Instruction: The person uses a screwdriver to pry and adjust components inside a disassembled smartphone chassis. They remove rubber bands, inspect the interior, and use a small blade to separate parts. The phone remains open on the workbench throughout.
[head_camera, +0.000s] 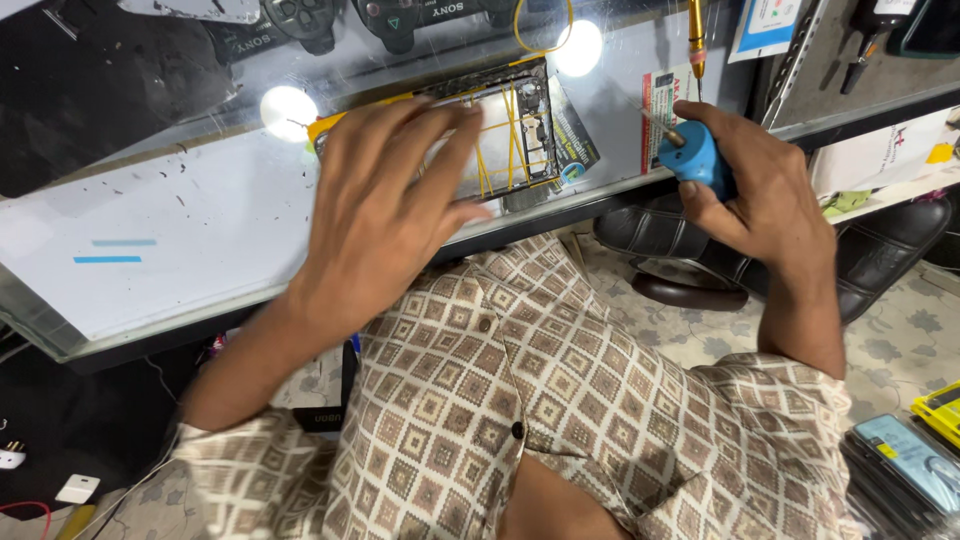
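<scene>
My left hand (385, 195) lies flat, fingers spread, over the near left part of an opened phone (520, 125) with yellow lines across its inside, resting on a glass counter (200, 215). My right hand (760, 185) is off the counter's near edge to the right, gripping a blue-handled soldering iron (693, 155) whose thin metal tip points up and left toward the phone. Part of the phone is hidden under my left hand.
A yellow screwdriver (695, 35) stands at the back right of the counter. Black game controllers (345, 18) lie under the glass at the top. A black stool (690, 255) stands below the counter, and phone cases (915, 455) sit low right.
</scene>
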